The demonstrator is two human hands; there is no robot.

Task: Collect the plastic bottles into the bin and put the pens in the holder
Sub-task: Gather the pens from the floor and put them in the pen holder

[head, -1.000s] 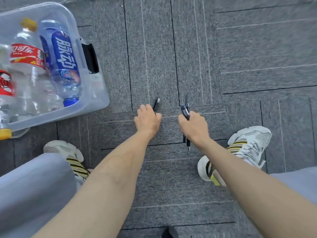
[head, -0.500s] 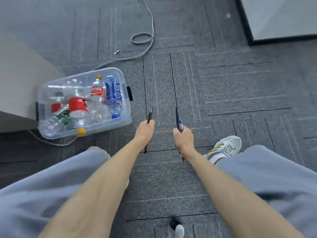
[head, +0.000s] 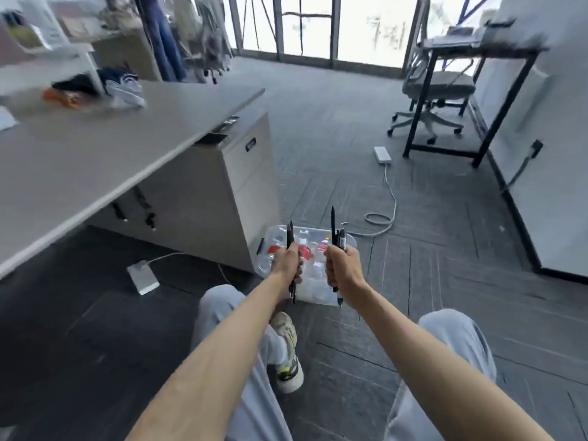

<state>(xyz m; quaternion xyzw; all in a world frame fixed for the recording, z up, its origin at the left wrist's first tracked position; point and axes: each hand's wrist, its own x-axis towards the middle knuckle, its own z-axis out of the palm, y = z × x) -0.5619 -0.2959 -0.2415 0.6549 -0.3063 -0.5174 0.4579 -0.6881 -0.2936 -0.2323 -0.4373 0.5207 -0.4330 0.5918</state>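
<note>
Both fists clamp pens: left hand point(head: 288, 261), right hand point(head: 342, 265).

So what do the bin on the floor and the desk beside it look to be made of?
The bin looks like clear, glossy plastic: the bottles inside show through its walls. The desk seems to be a matte grey-beige laminate board, flat and even with a thin square edge, though blur hides any grain. Its cabinet has the same finish.
</note>
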